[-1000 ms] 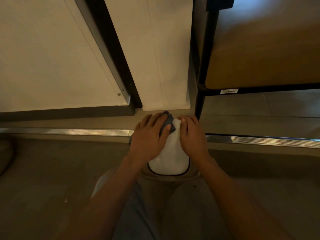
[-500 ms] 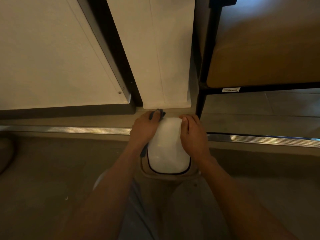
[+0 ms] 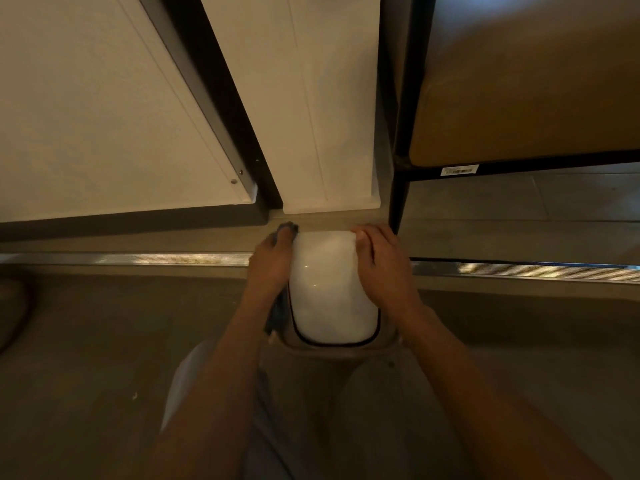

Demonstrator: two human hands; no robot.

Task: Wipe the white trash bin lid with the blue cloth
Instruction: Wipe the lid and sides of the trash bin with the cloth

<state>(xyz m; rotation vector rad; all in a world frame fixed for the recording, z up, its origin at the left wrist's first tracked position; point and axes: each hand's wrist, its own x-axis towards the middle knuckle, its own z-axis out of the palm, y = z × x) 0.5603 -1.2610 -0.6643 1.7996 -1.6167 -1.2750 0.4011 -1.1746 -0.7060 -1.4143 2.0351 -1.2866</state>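
The white lid sits on its bin on the floor, in the middle of the view, just near of a white panel and just left of a black frame leg. It is glossy and domed, with a dark line round its near edge, and a pale rim of the bin shows beneath that edge.

The left hand lies along the left side of the lid, fingers curled down over the cloth and pressing it against the lid's left flank. The cloth is mostly hidden: one blue bunch shows past the fingertips at the far left corner of the lid, and a darker strip hangs below the wrist along the lid's near left side. The hand is closed round the cloth rather than flat.

The right hand rests on the right side of the lid, fingers bent over its far right corner, touching the lid and holding nothing else. Its grip is loose, the fingers partly curled.

Both forearms reach in from the near edge. A metal strip runs left to right across the floor behind the hands. At far right a tan cushion sits in the black frame, with a small label on the frame's rail
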